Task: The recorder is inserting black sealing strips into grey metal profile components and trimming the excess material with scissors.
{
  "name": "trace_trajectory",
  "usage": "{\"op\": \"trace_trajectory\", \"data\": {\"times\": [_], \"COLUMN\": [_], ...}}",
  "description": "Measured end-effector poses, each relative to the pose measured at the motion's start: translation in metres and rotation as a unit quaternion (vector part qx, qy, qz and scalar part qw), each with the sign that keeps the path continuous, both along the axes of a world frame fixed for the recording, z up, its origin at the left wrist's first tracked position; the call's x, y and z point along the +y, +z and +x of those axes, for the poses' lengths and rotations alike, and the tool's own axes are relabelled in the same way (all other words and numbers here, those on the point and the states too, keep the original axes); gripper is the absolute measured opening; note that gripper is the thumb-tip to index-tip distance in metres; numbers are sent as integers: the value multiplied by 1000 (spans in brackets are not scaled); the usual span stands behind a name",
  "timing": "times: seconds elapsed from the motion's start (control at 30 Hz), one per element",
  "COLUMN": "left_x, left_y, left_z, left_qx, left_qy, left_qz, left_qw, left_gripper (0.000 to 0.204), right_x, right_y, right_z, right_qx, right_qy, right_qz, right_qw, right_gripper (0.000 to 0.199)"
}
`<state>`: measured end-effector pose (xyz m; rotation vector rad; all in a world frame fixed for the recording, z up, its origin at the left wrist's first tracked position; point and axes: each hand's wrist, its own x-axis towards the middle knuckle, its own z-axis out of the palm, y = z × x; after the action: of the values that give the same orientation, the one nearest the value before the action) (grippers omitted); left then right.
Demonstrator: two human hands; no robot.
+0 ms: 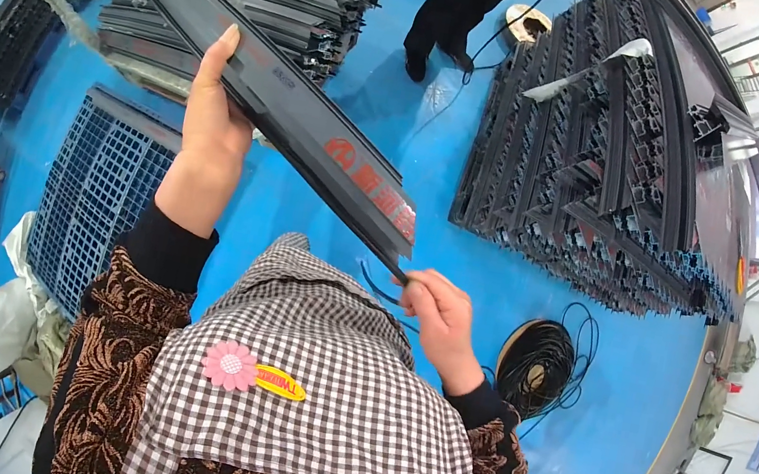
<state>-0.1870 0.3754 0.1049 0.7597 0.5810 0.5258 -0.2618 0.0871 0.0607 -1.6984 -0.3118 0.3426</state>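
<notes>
At upper left of the frame, the left hand (213, 132) clasped a dark profile (292, 100) beneath its thumb; the right hand (439, 321) pinched a black strip (397, 271) at the profile's end.

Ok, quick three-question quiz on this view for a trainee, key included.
1. Which hand grips the long grey profile partway along, away from its ends?
2. True or false: the coil of black cord lies on the blue floor, to the right of the right hand.
3. The apron's pattern is: A) stripes, B) checks, C) dots.

Key: 1. The left hand; 2. True; 3. B
</notes>
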Motion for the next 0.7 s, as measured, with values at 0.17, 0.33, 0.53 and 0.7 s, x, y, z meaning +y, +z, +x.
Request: {"op": "trace_trajectory", "data": {"times": [0.17, 0.33, 0.53, 0.7], "left_x": [0, 1, 5, 4], "left_y": [-4, -6, -4, -4], "left_z": [-2, -2, -3, -3], "left_qx": [-10, -11, 8, 1], "left_qy": [4, -1, 6, 4], "left_qz": [7, 7, -2, 8], "left_qw": [1000, 1000, 1000, 1000], "left_gripper": [46, 46, 58, 57], "right_x": [-18, 1, -6, -8], "right_y": [-3, -5, -3, -3], "right_z": [-2, 4, -2, -1], "right_qx": [-123, -170, -74, -165], "right_qy": [33, 38, 36, 48], "right_qz": [-73, -74, -43, -92], "right_qw": [989, 982, 996, 981], "right_gripper": [13, 13, 12, 12]}}
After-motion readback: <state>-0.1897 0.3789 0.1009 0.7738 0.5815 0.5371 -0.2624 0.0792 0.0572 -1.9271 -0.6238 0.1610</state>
